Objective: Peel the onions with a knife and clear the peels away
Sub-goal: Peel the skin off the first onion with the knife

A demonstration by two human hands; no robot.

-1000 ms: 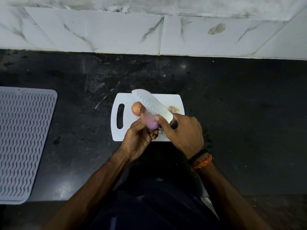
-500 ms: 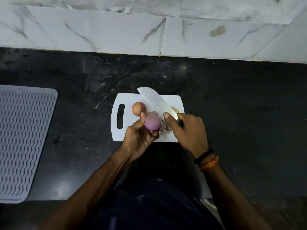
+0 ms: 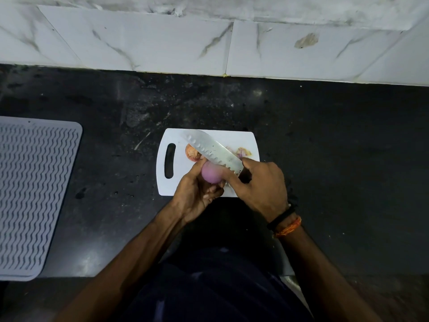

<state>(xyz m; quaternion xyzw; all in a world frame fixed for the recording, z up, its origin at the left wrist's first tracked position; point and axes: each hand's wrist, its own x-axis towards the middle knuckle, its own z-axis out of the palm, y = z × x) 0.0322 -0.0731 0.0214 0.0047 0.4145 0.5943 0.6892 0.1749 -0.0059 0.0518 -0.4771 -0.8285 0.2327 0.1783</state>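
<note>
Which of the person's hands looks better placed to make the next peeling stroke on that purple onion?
Right. The right hand already grips the knife, whose blade lies across the purple onion. The left hand is busy holding that onion above the cutting board.

A white plastic cutting board [image 3: 176, 184] is set on a dark stone countertop [image 3: 336, 159], backed by marble-patterned wall tiles [image 3: 162, 43]; a grey ridged drying mat [image 3: 32, 194] is laid at left.
</note>
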